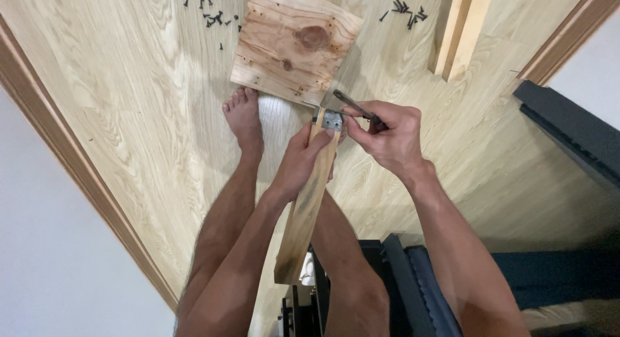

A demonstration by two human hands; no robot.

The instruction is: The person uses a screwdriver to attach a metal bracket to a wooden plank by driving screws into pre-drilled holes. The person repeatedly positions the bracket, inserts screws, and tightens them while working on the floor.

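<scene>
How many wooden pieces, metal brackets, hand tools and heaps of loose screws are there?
Wooden pieces: 3, the plank in the left hand, the square board, the strip
Metal brackets: 1
Hand tools: 1, in the right hand
Screw heaps: 2
Total: 7

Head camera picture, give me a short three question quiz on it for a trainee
1. True or false: the left hand grips the wooden slat.
2. What does the right hand hold? A) a dark tool B) a paintbrush C) a cup
3. What metal part sits on the slat's top end?

Key:
1. True.
2. A, the dark tool.
3. A metal bracket; loose black screws lie on the floor beyond the square board.
</scene>
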